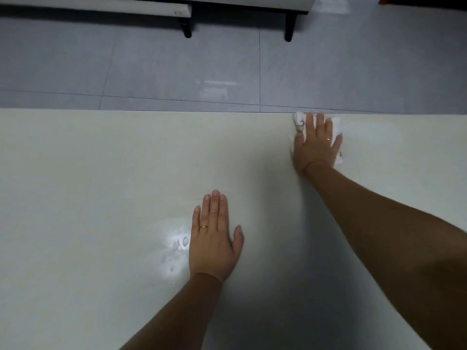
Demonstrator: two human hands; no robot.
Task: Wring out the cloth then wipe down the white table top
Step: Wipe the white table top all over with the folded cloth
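Cloth (336, 123) mostly hidden under flat right hand (316, 145), print too small to read; both forearms cut by lower frame edge; table top (101, 173) runs past left, right, bottom edges.

My arms are bare to the frame's edge, with no sleeve, watch or bracelet showing. My left hand (213, 238) wears a plain gold band on the ring finger. My right hand (316, 145) wears a thinner, paler ring. My nails are short and unpainted.
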